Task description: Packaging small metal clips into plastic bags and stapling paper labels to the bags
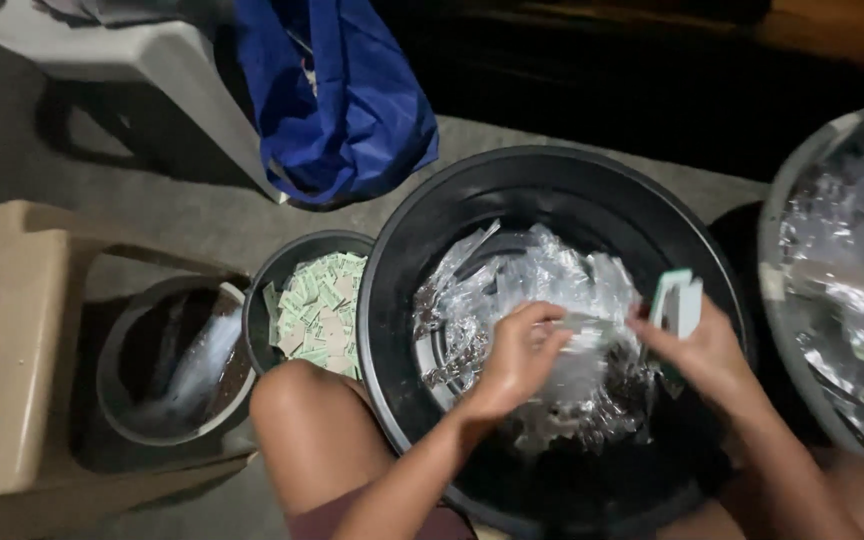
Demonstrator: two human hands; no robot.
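A large black basin point(422, 250) sits on the floor in front of me, holding a heap of small clear plastic bags point(542, 275). My left hand point(517, 355) pinches one clear bag over the heap. My right hand point(702, 350) grips a small stack of pale green paper slips point(677, 300) and also touches the same clear bag. Both hands hover over the middle of the basin.
A small dark bowl point(262, 290) full of green slips stands left of the basin, by my knee point(307, 430). A grey bucket point(117, 385) sits inside a tan plastic stool. A blue bag point(342, 110) hangs behind. Another basin point(777, 270) of clear bags stands at the right.
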